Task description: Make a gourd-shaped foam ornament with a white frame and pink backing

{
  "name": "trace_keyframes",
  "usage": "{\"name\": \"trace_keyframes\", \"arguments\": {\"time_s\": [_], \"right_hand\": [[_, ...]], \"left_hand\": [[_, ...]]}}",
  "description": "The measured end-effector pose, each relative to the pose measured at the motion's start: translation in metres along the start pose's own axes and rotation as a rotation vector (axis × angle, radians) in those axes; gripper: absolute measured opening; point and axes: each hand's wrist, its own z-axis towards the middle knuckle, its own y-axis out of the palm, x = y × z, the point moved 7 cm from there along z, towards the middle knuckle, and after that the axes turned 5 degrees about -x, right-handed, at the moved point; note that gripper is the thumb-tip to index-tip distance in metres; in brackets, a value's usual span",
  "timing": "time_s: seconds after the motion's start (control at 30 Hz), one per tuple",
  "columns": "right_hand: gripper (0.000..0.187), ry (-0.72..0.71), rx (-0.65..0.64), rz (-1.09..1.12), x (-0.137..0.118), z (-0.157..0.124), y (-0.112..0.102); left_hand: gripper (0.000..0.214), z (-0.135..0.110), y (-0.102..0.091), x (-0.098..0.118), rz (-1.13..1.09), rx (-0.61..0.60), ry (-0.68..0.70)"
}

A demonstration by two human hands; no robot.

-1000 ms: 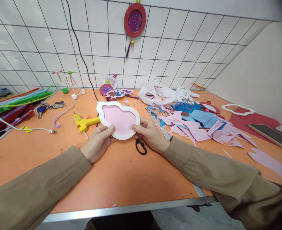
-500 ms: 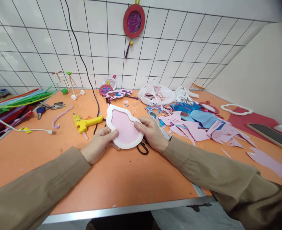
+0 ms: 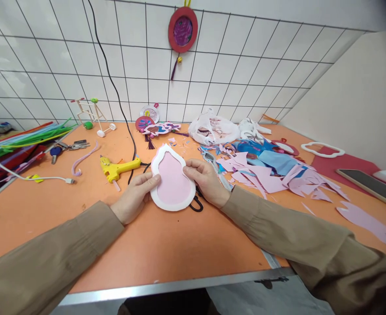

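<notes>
A pink foam shape with a white rim [image 3: 173, 181], gourd-like in outline, is held between both hands just above the orange table [image 3: 166, 245]. My left hand [image 3: 134, 197] grips its left edge with thumb on top. On the right edge, my right hand [image 3: 206, 181] pinches it the same way. The narrow end points away from me. Black scissors [image 3: 197, 203] lie partly hidden under the shape and my right hand.
A yellow glue gun [image 3: 117, 169] lies left of the shape with a black cord running up the wall. Pink and blue foam scraps [image 3: 271, 173] cover the right side. Pipe cleaners [image 3: 22, 140], keys and a white cable sit at left. A tablet [image 3: 370, 184] lies at far right.
Both hands have turned the pink shape from lying sideways to pointing its narrow end away from me, and brought it slightly to the right.
</notes>
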Motion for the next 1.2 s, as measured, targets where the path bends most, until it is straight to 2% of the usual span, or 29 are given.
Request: {"name": "trace_keyframes", "arguments": {"time_s": [0.33,0.67,0.97,1.2], "right_hand": [[0.023,-0.026,0.054,-0.019,-0.003,-0.002,-0.002],[0.024,-0.085,0.046,-0.026,-0.008,-0.003,0.001],[0.023,-0.108,0.047,-0.052,-0.01,-0.003,0.0],[0.023,-0.128,0.072,-0.054,-0.009,-0.002,-0.002]], "left_hand": [[0.032,0.002,-0.005,0.003,0.13,0.018,0.122],[0.028,0.002,-0.006,0.004,0.142,0.016,0.149],[0.036,0.0,-0.004,0.016,0.366,0.037,0.243],[0.033,-0.001,-0.006,0.015,0.343,0.036,0.251]]}}
